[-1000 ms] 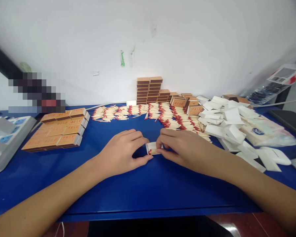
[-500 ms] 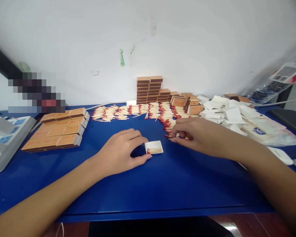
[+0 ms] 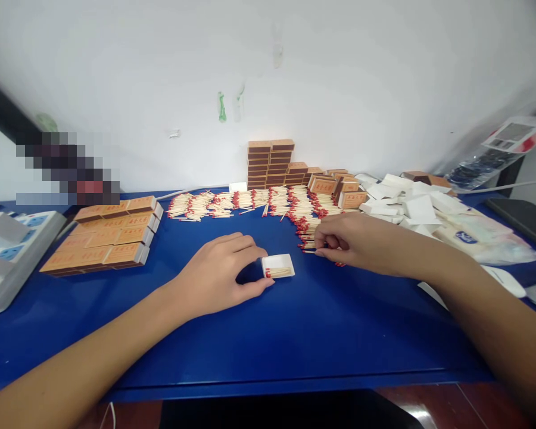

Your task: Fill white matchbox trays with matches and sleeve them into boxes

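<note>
A small white matchbox tray (image 3: 278, 266) with a few red-tipped matches in it lies on the blue table (image 3: 295, 333). My left hand (image 3: 218, 274) grips the tray's left end between thumb and curled fingers. My right hand (image 3: 352, 241) rests at the near edge of the loose match pile (image 3: 304, 211), its fingers pinched together on some matches. The tray and my right hand are a short gap apart.
Filled orange matchboxes (image 3: 109, 232) lie in rows at the left, and more stand stacked (image 3: 270, 164) at the back wall. Empty white trays (image 3: 413, 205) are heaped at the right beside a plastic packet (image 3: 477, 238). A grey power strip (image 3: 9, 250) sits at the far left.
My right hand left the tray and moved right and back to the match pile, where it pinches matches. My left hand stays on the tray.
</note>
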Motion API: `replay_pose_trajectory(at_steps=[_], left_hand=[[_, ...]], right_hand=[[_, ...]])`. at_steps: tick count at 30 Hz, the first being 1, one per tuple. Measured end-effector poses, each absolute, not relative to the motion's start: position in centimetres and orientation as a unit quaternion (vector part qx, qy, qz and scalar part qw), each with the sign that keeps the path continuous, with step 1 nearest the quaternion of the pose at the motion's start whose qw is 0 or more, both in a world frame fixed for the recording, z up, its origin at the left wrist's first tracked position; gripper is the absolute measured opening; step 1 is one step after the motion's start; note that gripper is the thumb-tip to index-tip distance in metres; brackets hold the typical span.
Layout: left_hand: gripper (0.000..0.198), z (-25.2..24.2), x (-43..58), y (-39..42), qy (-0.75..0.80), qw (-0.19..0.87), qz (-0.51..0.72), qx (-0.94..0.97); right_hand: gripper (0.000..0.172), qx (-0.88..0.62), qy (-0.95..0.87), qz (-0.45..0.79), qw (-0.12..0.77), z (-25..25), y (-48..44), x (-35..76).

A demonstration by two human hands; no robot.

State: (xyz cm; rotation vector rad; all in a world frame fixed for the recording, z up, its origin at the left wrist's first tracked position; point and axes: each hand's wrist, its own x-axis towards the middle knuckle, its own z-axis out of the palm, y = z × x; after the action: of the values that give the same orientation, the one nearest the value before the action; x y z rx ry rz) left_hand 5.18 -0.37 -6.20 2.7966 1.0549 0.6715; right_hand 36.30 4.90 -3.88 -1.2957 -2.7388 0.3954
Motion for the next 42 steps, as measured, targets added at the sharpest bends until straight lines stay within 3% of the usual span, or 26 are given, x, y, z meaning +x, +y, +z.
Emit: replay_pose_trajectory(at_steps=[30,42], left_hand=[[0.03,-6.1,5.4,-0.4,0.353,0.046,0.2,0.913],[0.028,-6.0,5.8,-0.5,0.352,0.042,0.2,0.914]], right_hand=[[0.018,-0.411,-0.9,0.14,0.047,-3.7,4.8,35.9],[0.02,-0.371,-0.9,0.183,0.139,-3.0,2.3,33.4]])
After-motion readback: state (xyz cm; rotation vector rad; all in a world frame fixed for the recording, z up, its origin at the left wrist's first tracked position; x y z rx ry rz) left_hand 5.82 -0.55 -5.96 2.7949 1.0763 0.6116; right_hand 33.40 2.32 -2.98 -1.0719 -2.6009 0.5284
